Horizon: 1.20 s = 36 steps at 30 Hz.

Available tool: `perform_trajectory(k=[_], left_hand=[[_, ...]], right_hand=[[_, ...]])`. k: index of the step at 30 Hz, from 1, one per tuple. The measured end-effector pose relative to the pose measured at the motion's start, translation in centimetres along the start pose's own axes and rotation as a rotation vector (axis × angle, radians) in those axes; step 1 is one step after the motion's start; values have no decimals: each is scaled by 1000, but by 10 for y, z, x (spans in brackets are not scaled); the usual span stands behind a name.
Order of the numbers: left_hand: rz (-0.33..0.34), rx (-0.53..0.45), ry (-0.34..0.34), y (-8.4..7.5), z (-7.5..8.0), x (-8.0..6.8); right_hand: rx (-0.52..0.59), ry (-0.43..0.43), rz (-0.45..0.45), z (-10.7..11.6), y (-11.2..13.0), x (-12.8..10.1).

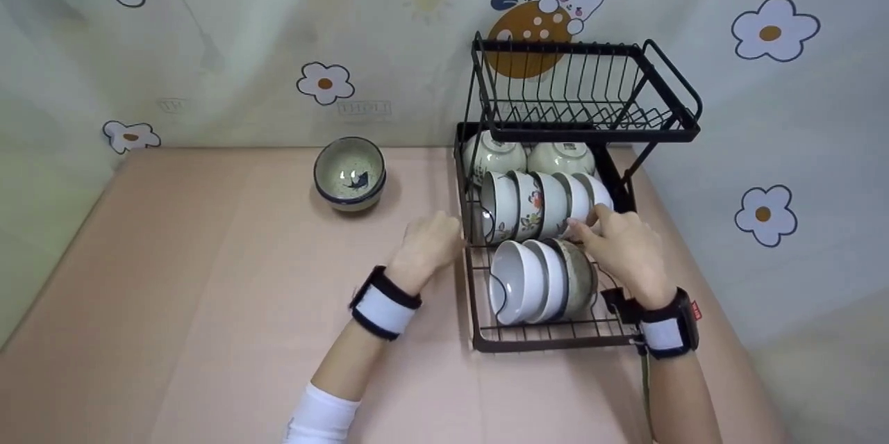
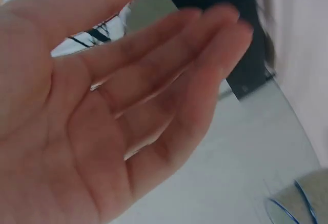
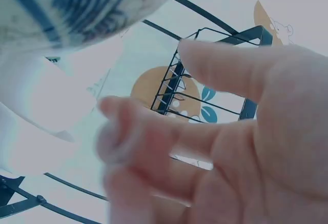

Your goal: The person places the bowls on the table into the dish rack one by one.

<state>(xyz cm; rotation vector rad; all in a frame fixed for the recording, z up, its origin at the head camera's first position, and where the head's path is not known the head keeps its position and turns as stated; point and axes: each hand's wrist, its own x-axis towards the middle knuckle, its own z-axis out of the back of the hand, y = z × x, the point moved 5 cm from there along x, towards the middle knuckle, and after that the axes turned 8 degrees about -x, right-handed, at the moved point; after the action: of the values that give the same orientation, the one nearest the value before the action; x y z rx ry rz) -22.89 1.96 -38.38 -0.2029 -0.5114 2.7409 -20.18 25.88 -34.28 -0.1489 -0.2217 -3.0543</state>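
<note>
Flowered sheeting backs a pink table (image 1: 208, 305) with a black dish rack (image 1: 479, 340) at 3 o'clock. Right hand (image 1: 628, 249), fingers loosely extended, touches the middle row of bowls (image 1: 535, 206) in the rack's lower tier. Left hand (image 1: 430, 246), fingers straight, rests against the rack's left edge. At 11 o'clock, stacked bowls (image 1: 349, 173) stand apart.

Black wire rack (image 1: 479, 333), white bowls (image 1: 521, 281), pink table (image 1: 208, 291), flower-patterned backdrop (image 1: 208, 48)

A stack of grey-green ceramic bowls with dark blue rims (image 1: 349, 173) stands on the pink worktop (image 1: 208, 291), well apart from the rack. A flower-and-rabbit printed backdrop sheet (image 1: 243, 48) hangs behind.
</note>
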Motion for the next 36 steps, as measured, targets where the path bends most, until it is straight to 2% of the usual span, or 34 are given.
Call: perform_trajectory(k=[2, 6, 8, 10, 13, 16, 22, 27, 36], left_hand=[[35, 24, -55, 13, 6, 4], [95, 85, -231, 42, 19, 11], [130, 68, -315, 58, 24, 13], [159, 50, -366, 73, 29, 14], [198, -14, -373, 92, 32, 15], [208, -49, -369, 107, 31, 17], [152, -56, -380, 128, 19, 24], [136, -41, -427, 136, 13, 26], [124, -58, -538, 136, 18, 21]], right_hand=[[9, -38, -11, 3, 0, 0], [26, -88, -19, 5, 0, -1], [29, -97, -12, 5, 0, -1], [27, -99, -7, 5, 1, 0], [18, -105, 2, 4, 1, 1], [22, -112, 11, 4, 1, 2], [46, -127, 25, 3, 3, 3], [55, -129, 31, 3, 3, 3], [81, -89, 33, 2, 3, 4]])
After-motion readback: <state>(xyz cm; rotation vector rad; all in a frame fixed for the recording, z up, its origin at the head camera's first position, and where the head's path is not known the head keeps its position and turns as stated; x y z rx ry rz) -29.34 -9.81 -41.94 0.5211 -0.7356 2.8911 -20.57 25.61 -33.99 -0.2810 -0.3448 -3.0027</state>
